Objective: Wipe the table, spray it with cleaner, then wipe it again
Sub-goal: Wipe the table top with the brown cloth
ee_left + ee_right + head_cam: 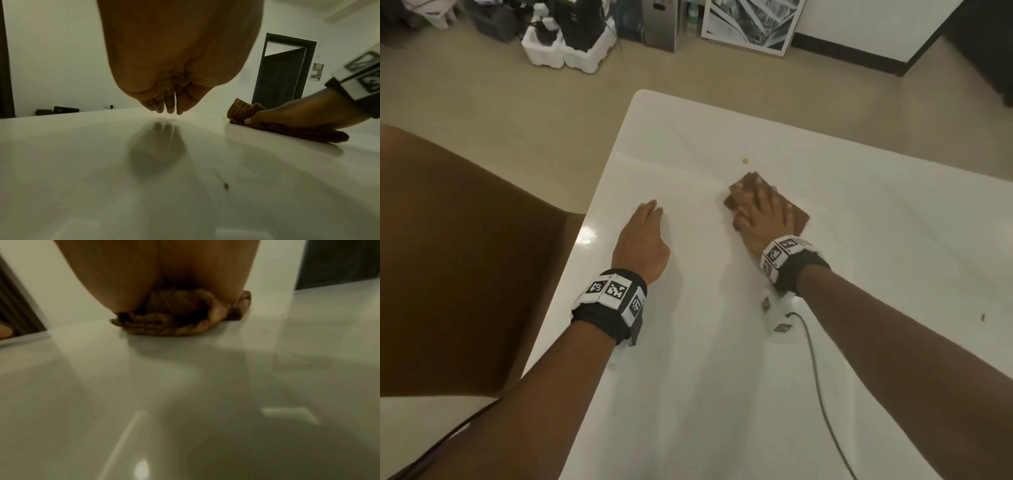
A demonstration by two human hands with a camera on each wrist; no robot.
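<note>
A brown waffle-weave cloth (800,215) lies on the glossy white table (859,260), a little beyond its middle. My right hand (760,209) lies flat on the cloth with fingers spread and presses it down. In the left wrist view the cloth (240,108) bunches up ahead of the right hand (298,116). In the right wrist view its folds (164,326) show under the palm. My left hand (643,236) holds nothing near the table's left edge, its straight fingertips (169,105) touching the surface. No spray bottle is in view.
A small yellow-green speck (745,160) sits just beyond the cloth. A dark crumb (983,317) lies at the right. A thin black cable (815,359) runs under my right forearm. A brown chair (448,257) stands left of the table. Foam boxes (568,54) clutter the floor beyond.
</note>
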